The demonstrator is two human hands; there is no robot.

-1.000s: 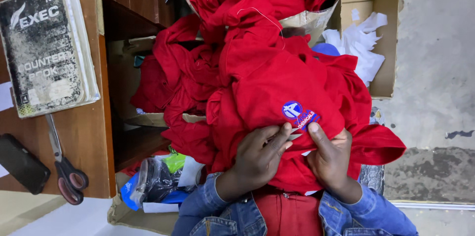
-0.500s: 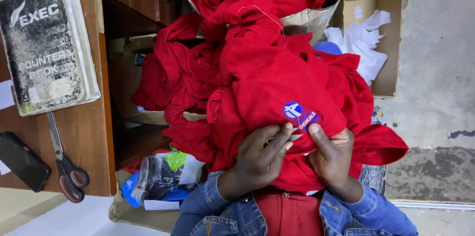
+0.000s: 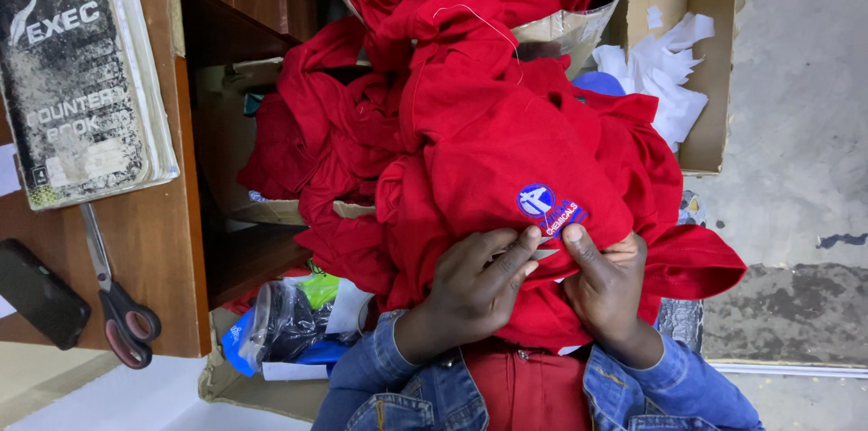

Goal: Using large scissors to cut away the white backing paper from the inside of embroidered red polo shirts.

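Pinching a small pale scrap just below the round blue embroidered badge [image 3: 540, 203], the left hand [image 3: 470, 291] and right hand [image 3: 608, 279] both press on the red cotton garment [image 3: 506, 151] draped over the person's lap. The garment trails up into a heap of red cloth in a torn cardboard box [image 3: 570, 28]. On the brown wooden desk [image 3: 154, 241] at left lie a worn grey ledger book [image 3: 77, 78], red-handled scissors [image 3: 117, 304] and a black phone [image 3: 41, 293].
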